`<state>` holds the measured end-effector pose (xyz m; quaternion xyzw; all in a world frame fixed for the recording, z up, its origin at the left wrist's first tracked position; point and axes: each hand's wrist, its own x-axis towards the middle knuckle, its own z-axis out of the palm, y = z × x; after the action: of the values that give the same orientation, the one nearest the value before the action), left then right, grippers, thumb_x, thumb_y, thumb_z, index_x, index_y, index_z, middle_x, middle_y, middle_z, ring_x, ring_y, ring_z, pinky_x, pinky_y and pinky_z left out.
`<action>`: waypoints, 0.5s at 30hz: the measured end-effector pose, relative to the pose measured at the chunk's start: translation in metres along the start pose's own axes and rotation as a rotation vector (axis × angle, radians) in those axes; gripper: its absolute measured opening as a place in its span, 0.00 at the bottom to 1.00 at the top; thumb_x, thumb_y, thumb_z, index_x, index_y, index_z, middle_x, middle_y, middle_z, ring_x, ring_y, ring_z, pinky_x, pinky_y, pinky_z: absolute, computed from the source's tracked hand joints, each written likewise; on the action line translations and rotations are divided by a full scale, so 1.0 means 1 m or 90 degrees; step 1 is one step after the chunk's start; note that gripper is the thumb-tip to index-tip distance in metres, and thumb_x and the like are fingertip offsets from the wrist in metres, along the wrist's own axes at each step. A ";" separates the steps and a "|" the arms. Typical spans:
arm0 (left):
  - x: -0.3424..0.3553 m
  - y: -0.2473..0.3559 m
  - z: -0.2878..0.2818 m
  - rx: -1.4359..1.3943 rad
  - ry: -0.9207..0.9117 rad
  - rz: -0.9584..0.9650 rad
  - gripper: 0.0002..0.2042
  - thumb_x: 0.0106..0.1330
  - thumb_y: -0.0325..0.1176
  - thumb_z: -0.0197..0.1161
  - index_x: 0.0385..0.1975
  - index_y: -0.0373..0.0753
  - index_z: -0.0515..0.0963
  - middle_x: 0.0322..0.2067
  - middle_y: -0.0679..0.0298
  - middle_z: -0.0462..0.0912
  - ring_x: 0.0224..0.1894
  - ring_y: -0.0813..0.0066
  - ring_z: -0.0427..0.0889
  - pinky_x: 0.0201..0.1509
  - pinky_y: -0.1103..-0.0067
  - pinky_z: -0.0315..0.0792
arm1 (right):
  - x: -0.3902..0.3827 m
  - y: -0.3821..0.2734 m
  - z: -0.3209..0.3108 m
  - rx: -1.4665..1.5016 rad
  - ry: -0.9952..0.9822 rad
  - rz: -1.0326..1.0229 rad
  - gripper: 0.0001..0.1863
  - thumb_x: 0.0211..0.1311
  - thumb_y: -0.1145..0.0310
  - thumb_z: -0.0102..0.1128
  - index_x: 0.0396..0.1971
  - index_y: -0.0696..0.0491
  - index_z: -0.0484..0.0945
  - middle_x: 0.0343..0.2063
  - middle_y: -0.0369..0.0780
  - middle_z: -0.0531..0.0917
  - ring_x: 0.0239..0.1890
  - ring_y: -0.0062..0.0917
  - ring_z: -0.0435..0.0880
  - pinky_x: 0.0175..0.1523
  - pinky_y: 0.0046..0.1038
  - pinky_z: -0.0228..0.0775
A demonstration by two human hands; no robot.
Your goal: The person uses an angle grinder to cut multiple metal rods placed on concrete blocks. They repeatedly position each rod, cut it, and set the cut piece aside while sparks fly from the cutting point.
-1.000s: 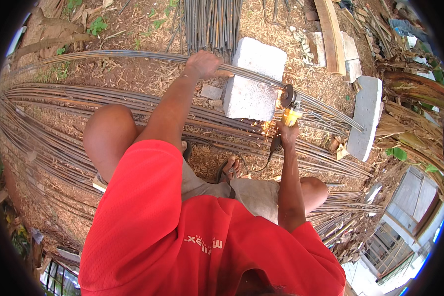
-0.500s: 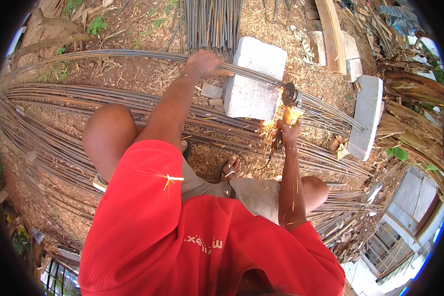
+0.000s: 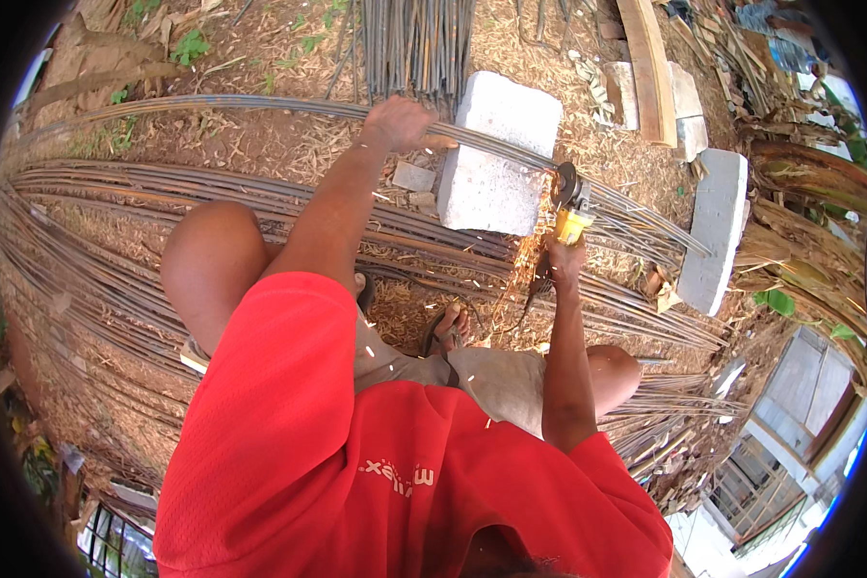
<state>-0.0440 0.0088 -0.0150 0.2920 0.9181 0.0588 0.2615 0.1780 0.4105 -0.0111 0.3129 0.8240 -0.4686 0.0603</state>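
Note:
My left hand (image 3: 399,124) is closed over a bundle of long steel rods (image 3: 260,104), just left of a pale concrete block (image 3: 496,164). The rods lie across the top of that block and run on to the right. My right hand (image 3: 566,256) grips a yellow angle grinder (image 3: 574,225). The grinder's dark disc (image 3: 567,183) meets the rods at the block's right edge. Orange sparks (image 3: 528,260) stream down from there, past my right hand toward my foot. My right fingers are partly hidden behind the tool.
Many more rods (image 3: 260,188) lie on the ground across and under my legs. Another rod stack (image 3: 416,48) is at the far side. A second concrete slab (image 3: 715,231) stands at the right beneath the rod ends. A wooden plank (image 3: 648,77) lies beyond it.
Both hands stay nearly in place, and the grinder shifts very slightly. The spark spray has become a narrower downward stream, and the bright spark over my left sleeve is gone.

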 end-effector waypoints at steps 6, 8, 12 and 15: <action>-0.004 0.002 -0.001 -0.023 0.025 -0.009 0.52 0.69 0.87 0.35 0.66 0.45 0.82 0.38 0.54 0.89 0.47 0.56 0.90 0.70 0.55 0.78 | -0.007 -0.010 0.001 0.050 0.033 -0.031 0.17 0.55 0.75 0.77 0.44 0.56 0.82 0.32 0.36 0.87 0.29 0.22 0.83 0.34 0.28 0.76; -0.004 0.002 -0.003 -0.029 0.010 -0.012 0.51 0.70 0.86 0.36 0.64 0.43 0.83 0.38 0.53 0.90 0.48 0.54 0.91 0.71 0.54 0.77 | -0.006 -0.009 0.001 0.118 0.011 -0.040 0.19 0.56 0.75 0.76 0.48 0.58 0.82 0.31 0.36 0.86 0.30 0.21 0.83 0.34 0.29 0.77; -0.004 0.002 -0.007 -0.028 -0.001 -0.001 0.51 0.70 0.86 0.37 0.64 0.43 0.83 0.36 0.52 0.89 0.47 0.56 0.91 0.74 0.52 0.75 | -0.004 -0.004 -0.001 0.070 -0.010 -0.035 0.17 0.56 0.74 0.76 0.46 0.57 0.82 0.30 0.35 0.86 0.28 0.21 0.81 0.33 0.29 0.75; -0.006 0.002 -0.009 -0.021 0.000 -0.003 0.52 0.69 0.87 0.35 0.61 0.43 0.84 0.37 0.54 0.88 0.48 0.58 0.90 0.68 0.55 0.77 | -0.005 -0.002 -0.005 0.059 -0.022 -0.049 0.13 0.58 0.73 0.74 0.41 0.56 0.82 0.26 0.34 0.84 0.27 0.22 0.81 0.34 0.29 0.73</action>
<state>-0.0431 0.0077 -0.0043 0.2853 0.9177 0.0730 0.2667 0.1817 0.4117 -0.0044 0.2753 0.8116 -0.5136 0.0416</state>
